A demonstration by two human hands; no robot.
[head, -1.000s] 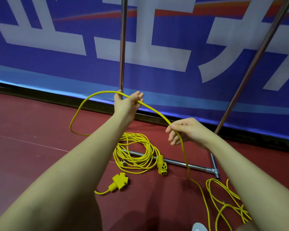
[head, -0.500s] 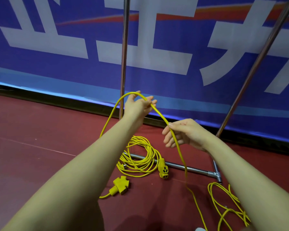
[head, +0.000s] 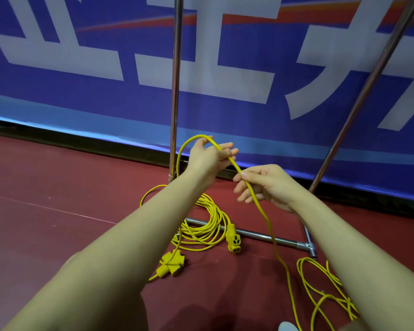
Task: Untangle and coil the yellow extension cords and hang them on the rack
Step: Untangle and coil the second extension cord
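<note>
A yellow extension cord (head: 270,232) runs between both hands. My left hand (head: 209,157) grips its arched top loop near the rack's left upright (head: 176,80). Close beside it, lower right, my right hand (head: 263,185) pinches the same cord, which then drops to the floor. A coiled yellow cord (head: 206,225) lies on the floor under my left forearm, across the rack's base bar (head: 273,240), with a socket end (head: 233,240) and a three-way plug (head: 171,262). Loose tangled cord (head: 320,295) lies at lower right.
A blue banner wall (head: 105,103) with large white characters stands right behind the rack. The rack's right upright (head: 368,87) slants up to the right. The floor (head: 58,199) is dark red. A pale shoe tip (head: 288,327) shows at the bottom edge.
My left hand has moved right and lower toward my right hand. The wide loop of cord that swung out to the left has narrowed into a tight arch over the left hand.
</note>
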